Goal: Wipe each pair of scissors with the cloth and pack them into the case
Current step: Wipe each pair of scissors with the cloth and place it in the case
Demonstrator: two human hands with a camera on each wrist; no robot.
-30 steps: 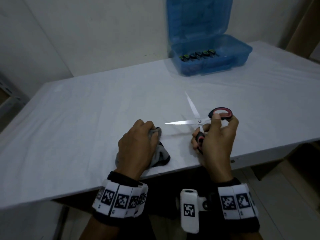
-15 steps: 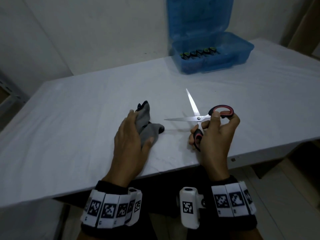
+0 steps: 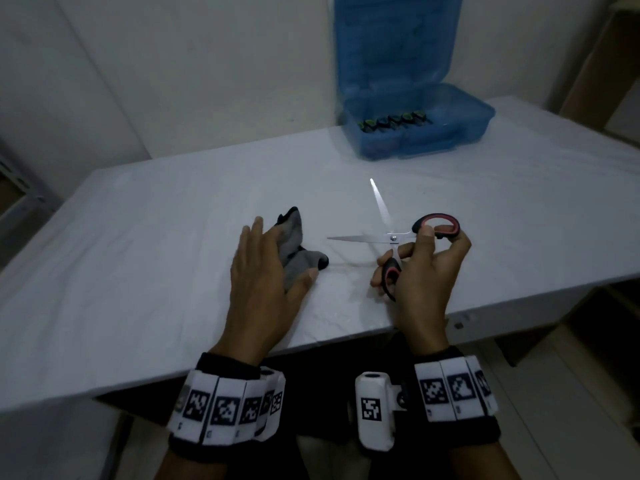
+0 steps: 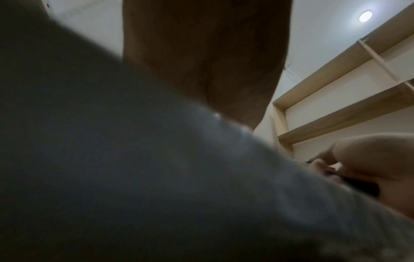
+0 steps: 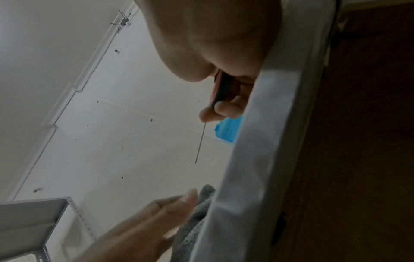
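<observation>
My right hand [image 3: 420, 261] grips a pair of scissors [image 3: 388, 235] with red and black handles, fingers through both loops, near the table's front edge. The blades are spread wide, one pointing left, one pointing away. My left hand [image 3: 268, 268] lies flat with straight fingers on a grey cloth [image 3: 298, 247] just left of the blades. In the right wrist view the cloth [image 5: 197, 212] shows under the left hand [image 5: 156, 218], and a thin blade [image 5: 200, 143] sticks out past my fingers. The open blue case [image 3: 415, 133] stands at the back with several dark-handled scissors [image 3: 393, 121] inside.
The white table [image 3: 156, 271] spreads wide to the left and right of my hands. Its front edge [image 3: 346, 337] runs just under my wrists. The case lid [image 3: 394, 39] leans upright against the wall. Wooden shelves [image 4: 336, 106] show in the left wrist view.
My left hand went from bunching the cloth near the table edge to lying flat on it farther from me. The right hand with the open scissors has barely moved.
</observation>
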